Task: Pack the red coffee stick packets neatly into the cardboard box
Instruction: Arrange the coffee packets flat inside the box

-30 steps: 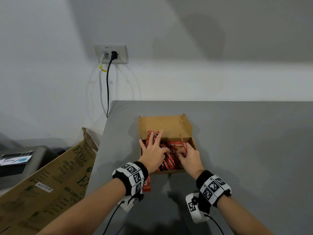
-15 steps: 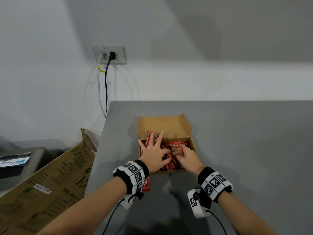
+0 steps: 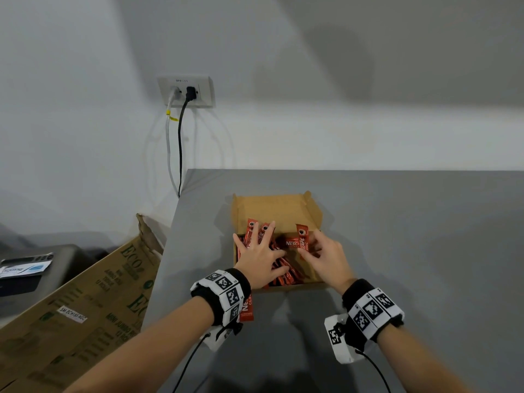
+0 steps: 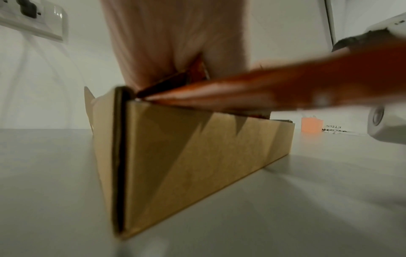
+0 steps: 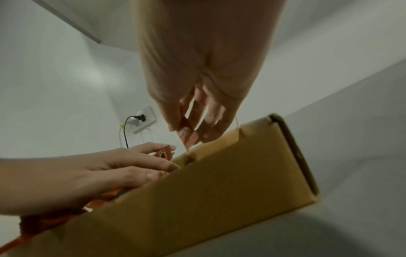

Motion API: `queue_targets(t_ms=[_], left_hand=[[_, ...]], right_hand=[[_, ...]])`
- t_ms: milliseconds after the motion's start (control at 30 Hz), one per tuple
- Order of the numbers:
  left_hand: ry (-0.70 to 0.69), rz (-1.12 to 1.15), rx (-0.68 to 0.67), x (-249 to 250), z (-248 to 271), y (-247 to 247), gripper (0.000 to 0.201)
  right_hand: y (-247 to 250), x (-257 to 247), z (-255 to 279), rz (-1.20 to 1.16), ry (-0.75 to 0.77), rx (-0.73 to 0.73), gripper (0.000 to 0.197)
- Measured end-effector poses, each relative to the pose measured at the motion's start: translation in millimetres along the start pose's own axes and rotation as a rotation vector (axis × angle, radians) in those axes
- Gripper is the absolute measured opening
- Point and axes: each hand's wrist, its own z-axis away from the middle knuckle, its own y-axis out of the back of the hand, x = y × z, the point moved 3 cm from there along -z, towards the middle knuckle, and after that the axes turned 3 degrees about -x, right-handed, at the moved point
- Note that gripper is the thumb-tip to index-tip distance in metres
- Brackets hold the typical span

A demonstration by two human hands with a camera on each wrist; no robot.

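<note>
the cardboard box (image 3: 276, 209) sat open on the grey desk (image 3: 411, 236), red packets (image 3: 283, 268) piled inside. the left hand (image 3: 259, 255) lay flat, fingers spread, on them. the right hand (image 3: 329, 255) pinched one packet (image 3: 302, 240) reading "nescafe classic". beside the box, another packet (image 3: 247, 309) showed "ne".

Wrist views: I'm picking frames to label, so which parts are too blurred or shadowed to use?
Left wrist view: the red packet crossing the frame is smeared and the palm above it is soft; the cardboard box wall shows shadow wedges. Right wrist view: dim overall, the right hand is blurred, while the left hand is fairly sharp.
</note>
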Motion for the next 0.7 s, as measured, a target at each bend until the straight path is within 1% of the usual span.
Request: queue_targets(t_ms=[133,233,300,400,533,700], left_hand=[[-0.001,-0.003,0.003,0,-1,0,0.048],[-0.002,0.003,0.006,0,-1,0,0.047],[-0.005,0.011,0.004,0,-1,-1,0.046],[-0.008,0.012,0.008,-1,-1,-1,0.047],[-0.006,0.009,0.007,-1,-1,-1,0.046],[-0.010,0.010,0.011,-1,-2,-1,0.046]], right_hand=[[2,6,2,0.002,-0.039,0.044,0.027],[1,10,-1,-0.037,-0.102,0.051,0.017],[1,13,-3,-0.041,-0.133,0.048,0.021],[4,13,-5,-0.086,-0.170,0.024,0.026],[5,10,-6,-0.170,-0.163,-0.024,0.018],[3,13,-7,-0.109,-0.166,-0.106,0.015]])
